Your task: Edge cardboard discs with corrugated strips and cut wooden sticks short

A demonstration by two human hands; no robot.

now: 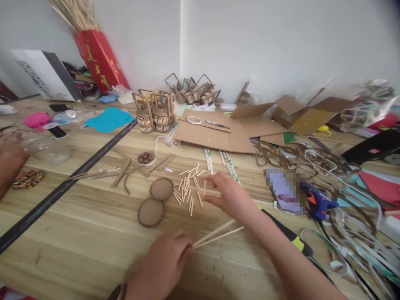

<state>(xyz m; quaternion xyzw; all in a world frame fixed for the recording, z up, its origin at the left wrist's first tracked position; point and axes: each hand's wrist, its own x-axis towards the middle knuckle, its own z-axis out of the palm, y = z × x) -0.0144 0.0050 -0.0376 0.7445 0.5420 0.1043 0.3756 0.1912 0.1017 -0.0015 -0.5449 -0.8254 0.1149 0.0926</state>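
My left hand [165, 262] is near the table's front edge, fingers closed on the ends of two long thin wooden sticks [218, 234] that lie across the wood. My right hand [226, 195] reaches forward over a scatter of several short cut sticks [187, 187], with one short stick [210, 192] pinched between its fingertips. Just left of the scatter lie two round corrugated cardboard discs [156, 200], one beside the other.
Small woven cardboard baskets [153, 113] and flattened cardboard boxes [218, 133] stand behind. A blue glue gun [318, 204], wires and paper scraps crowd the right. A black strip [71, 179] runs diagonally at left. Another person's hand [9, 160] shows at the far left edge.
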